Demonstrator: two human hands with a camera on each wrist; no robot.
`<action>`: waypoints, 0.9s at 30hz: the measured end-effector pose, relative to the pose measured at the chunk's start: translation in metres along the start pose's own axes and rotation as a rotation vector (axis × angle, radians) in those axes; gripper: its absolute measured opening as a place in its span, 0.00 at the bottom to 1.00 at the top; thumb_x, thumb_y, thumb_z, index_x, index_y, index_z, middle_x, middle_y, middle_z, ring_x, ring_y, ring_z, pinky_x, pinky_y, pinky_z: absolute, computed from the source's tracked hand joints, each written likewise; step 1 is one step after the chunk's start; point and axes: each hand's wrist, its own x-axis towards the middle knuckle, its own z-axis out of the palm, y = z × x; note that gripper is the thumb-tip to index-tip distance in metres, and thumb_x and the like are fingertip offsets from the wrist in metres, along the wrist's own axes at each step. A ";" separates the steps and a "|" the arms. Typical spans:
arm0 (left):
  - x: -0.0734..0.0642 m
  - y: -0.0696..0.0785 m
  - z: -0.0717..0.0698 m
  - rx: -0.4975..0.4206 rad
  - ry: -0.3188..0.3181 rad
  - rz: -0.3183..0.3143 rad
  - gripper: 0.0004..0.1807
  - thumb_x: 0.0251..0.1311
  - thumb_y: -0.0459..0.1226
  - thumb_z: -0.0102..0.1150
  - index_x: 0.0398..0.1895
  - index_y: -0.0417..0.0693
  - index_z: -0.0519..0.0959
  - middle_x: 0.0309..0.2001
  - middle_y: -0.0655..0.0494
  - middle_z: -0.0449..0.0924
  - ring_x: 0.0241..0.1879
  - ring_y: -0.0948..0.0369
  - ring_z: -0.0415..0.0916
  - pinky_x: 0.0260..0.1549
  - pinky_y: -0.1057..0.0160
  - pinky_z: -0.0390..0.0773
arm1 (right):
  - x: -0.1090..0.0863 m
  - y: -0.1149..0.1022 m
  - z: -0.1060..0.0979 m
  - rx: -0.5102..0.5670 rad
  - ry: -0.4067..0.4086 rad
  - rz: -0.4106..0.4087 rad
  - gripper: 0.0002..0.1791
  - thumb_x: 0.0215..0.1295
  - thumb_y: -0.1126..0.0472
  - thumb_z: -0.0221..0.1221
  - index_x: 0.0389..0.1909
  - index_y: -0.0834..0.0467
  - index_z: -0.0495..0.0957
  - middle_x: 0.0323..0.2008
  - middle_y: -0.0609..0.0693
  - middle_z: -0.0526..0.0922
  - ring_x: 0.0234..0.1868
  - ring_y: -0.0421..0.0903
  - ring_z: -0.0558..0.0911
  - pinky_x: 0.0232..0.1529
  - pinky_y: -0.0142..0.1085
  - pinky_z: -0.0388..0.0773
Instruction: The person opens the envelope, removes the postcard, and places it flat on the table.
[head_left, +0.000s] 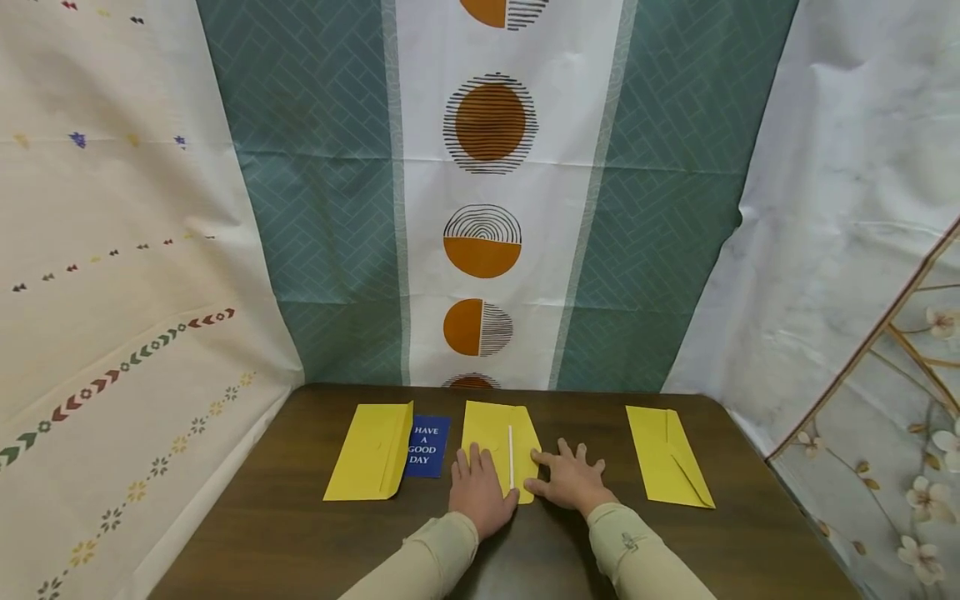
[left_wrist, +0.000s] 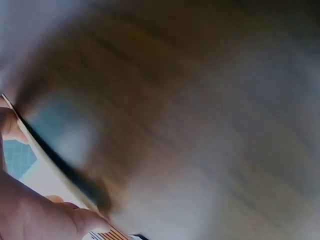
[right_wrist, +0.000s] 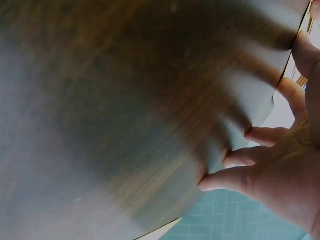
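Note:
A yellow envelope (head_left: pixel 487 427) lies in the middle of the dark table, a narrow white strip (head_left: pixel 512 457) running lengthwise on it near its right side. My left hand (head_left: pixel 480 493) rests on the envelope's lower left part, fingers extended and thumb near the strip's lower end. Along the right edge, my right hand (head_left: pixel 572 477) touches the envelope with thumb and index finger; its other fingers are spread with their tips on the tabletop. In the right wrist view the right fingers (right_wrist: pixel 225 181) meet the table surface.
At left lies another yellow envelope (head_left: pixel 367 450), partly over a blue card (head_left: pixel 429 446) reading "HAVE A GOOD DAY". A third yellow envelope (head_left: pixel 663 458) sits at the right. Patterned cloths (head_left: pixel 330 208) hang behind and beside the brown table (head_left: pixel 285 533).

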 end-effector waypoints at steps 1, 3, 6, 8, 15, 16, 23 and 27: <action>0.000 0.001 0.000 -0.011 0.000 -0.009 0.47 0.65 0.56 0.68 0.73 0.28 0.68 0.77 0.27 0.65 0.78 0.28 0.61 0.76 0.34 0.64 | 0.000 0.000 0.000 0.000 -0.002 0.000 0.37 0.69 0.34 0.66 0.75 0.45 0.77 0.80 0.71 0.62 0.79 0.84 0.56 0.67 0.87 0.49; 0.000 0.003 0.000 -0.040 0.005 -0.027 0.45 0.64 0.53 0.69 0.71 0.27 0.69 0.76 0.27 0.66 0.77 0.27 0.61 0.75 0.33 0.65 | 0.000 -0.001 0.000 -0.001 -0.007 0.001 0.37 0.69 0.34 0.66 0.75 0.45 0.77 0.80 0.71 0.62 0.79 0.83 0.56 0.67 0.87 0.49; 0.000 0.006 0.001 -0.064 0.012 -0.046 0.42 0.63 0.50 0.70 0.69 0.28 0.69 0.74 0.27 0.67 0.75 0.27 0.61 0.74 0.33 0.65 | 0.000 -0.002 -0.001 0.001 -0.013 0.009 0.37 0.69 0.34 0.66 0.75 0.44 0.77 0.81 0.71 0.62 0.79 0.83 0.56 0.67 0.87 0.49; 0.001 0.008 0.000 -0.072 0.010 -0.055 0.41 0.63 0.49 0.70 0.68 0.28 0.70 0.73 0.28 0.69 0.74 0.27 0.62 0.74 0.33 0.64 | -0.001 -0.003 -0.002 0.002 -0.013 0.014 0.37 0.69 0.34 0.66 0.75 0.44 0.77 0.81 0.71 0.62 0.79 0.83 0.56 0.67 0.87 0.49; 0.007 0.012 -0.002 -0.061 -0.007 -0.074 0.38 0.61 0.47 0.71 0.66 0.29 0.72 0.70 0.28 0.73 0.71 0.26 0.65 0.71 0.30 0.64 | 0.001 -0.002 -0.001 -0.007 -0.007 0.012 0.37 0.69 0.34 0.66 0.75 0.44 0.76 0.80 0.70 0.62 0.79 0.83 0.56 0.67 0.87 0.49; 0.008 0.012 -0.001 -0.060 -0.007 -0.077 0.38 0.61 0.47 0.71 0.65 0.29 0.72 0.69 0.28 0.73 0.70 0.25 0.65 0.71 0.30 0.64 | 0.001 -0.002 -0.001 -0.006 -0.009 0.011 0.37 0.69 0.34 0.66 0.75 0.44 0.76 0.80 0.70 0.63 0.79 0.83 0.56 0.67 0.87 0.49; 0.009 0.011 0.002 -0.061 -0.006 -0.097 0.38 0.59 0.47 0.71 0.66 0.30 0.72 0.71 0.28 0.73 0.71 0.25 0.65 0.70 0.27 0.64 | 0.005 -0.007 0.001 -0.010 0.084 -0.097 0.35 0.67 0.42 0.72 0.72 0.51 0.79 0.75 0.69 0.72 0.76 0.77 0.69 0.68 0.79 0.64; 0.009 0.012 0.001 -0.044 -0.007 -0.082 0.37 0.59 0.47 0.69 0.65 0.29 0.74 0.70 0.28 0.74 0.71 0.25 0.67 0.69 0.26 0.66 | 0.011 -0.012 0.005 -0.087 0.249 -0.230 0.29 0.65 0.53 0.75 0.66 0.54 0.83 0.68 0.61 0.81 0.69 0.64 0.78 0.68 0.63 0.76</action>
